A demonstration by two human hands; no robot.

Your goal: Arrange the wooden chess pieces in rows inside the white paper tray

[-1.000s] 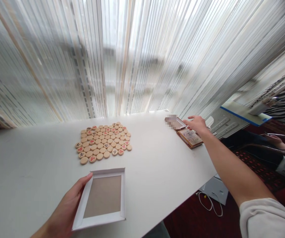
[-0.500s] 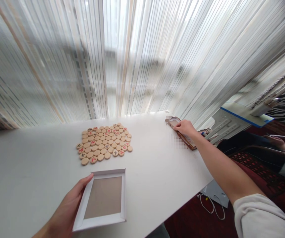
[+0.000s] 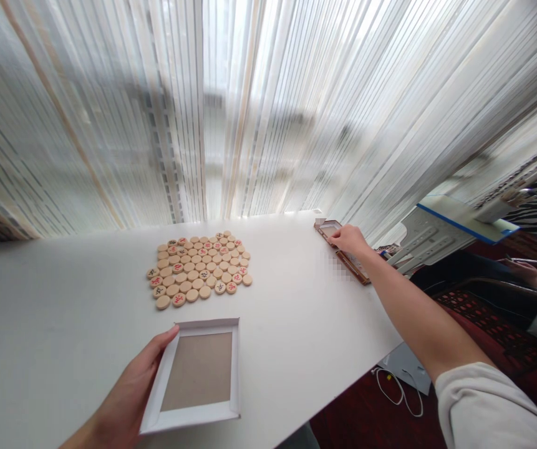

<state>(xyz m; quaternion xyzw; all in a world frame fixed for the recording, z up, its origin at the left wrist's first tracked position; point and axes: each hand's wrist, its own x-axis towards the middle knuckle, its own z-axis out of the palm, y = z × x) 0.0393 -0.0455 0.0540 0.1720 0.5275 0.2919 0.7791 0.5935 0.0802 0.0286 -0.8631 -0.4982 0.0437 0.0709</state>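
My left hand (image 3: 130, 390) grips the left edge of a shallow white box tray (image 3: 198, 374) with a brown cardboard bottom, lying on the white table (image 3: 62, 337) near its front edge. My right hand (image 3: 350, 239) reaches far right and rests, fingers curled, on a flat brown box (image 3: 343, 255) at the table's right edge. Several round wooden game pieces (image 3: 199, 268) with red and black characters lie in a flat cluster beyond the tray.
Sheer white curtains (image 3: 249, 112) hang right behind the table. To the right stand a white rack (image 3: 425, 234) with a blue-edged board, and another person's hand (image 3: 523, 267) is nearby. A white cable (image 3: 396, 390) lies on the dark red floor below.
My right hand slid left from the box's near part to its far end. The left hand and tray stayed put. The view shifted slightly.
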